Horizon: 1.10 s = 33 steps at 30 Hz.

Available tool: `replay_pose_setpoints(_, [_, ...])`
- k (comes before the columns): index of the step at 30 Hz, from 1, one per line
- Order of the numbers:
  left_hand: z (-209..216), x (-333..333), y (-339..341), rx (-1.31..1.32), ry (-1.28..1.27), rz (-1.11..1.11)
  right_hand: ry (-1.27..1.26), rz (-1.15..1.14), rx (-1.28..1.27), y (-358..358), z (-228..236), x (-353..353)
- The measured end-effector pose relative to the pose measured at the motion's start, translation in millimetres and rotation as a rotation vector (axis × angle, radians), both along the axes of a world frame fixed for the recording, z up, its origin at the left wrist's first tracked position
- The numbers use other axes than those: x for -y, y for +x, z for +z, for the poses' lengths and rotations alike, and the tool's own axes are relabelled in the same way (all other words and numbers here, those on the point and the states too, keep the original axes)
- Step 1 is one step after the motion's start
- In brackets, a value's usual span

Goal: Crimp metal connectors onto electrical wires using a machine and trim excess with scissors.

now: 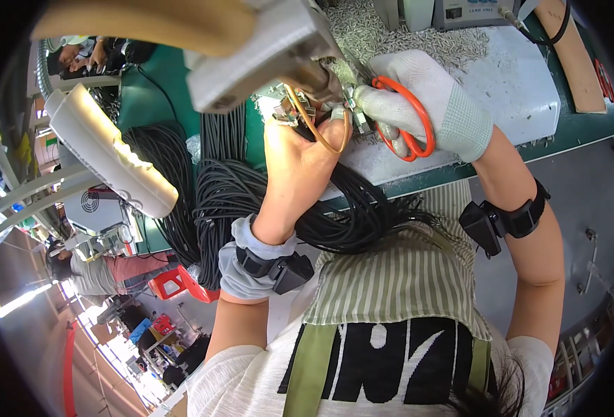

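Note:
My left hand, bare apart from a pale covering on a fingertip, is closed around several small metal connectors. A thin yellow-brown loop curves over its fingers. Close beside it, my right hand wears a white knitted glove and grips scissors with large red loop handles. Their blades are hard to make out near a small metal connector piece between the hands. Bundles of black cable hang over the table edge below my left hand.
A grey machine head or lamp bracket overhangs my left hand. Many tiny metal parts lie heaped on a white sheet. A grey instrument box stands behind. More black cables and a lit white lamp are on the left.

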<state>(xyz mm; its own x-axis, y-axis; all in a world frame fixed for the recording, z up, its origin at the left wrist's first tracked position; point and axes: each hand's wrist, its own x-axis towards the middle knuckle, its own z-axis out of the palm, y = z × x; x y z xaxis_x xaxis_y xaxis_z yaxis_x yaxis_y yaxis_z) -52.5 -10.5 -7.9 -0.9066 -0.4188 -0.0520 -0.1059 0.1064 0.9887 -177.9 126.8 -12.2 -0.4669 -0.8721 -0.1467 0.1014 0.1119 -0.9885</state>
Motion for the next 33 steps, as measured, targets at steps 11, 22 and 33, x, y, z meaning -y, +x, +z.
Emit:
replay_pose_setpoints(11, [1, 2, 0, 0.076, -0.039, -0.002, -0.058, -0.002, -0.079, -2, -12, 3])
replay_pose_setpoints(22, [2, 6, 6, 0.13, -0.064, -0.014, -0.028, 0.007, -0.095, 1, -3, -1])
replay_pose_setpoints(33, [17, -12, 76, -0.023, 0.676, -0.025, 0.149, -0.029, 0.178, 41, 51, -63])
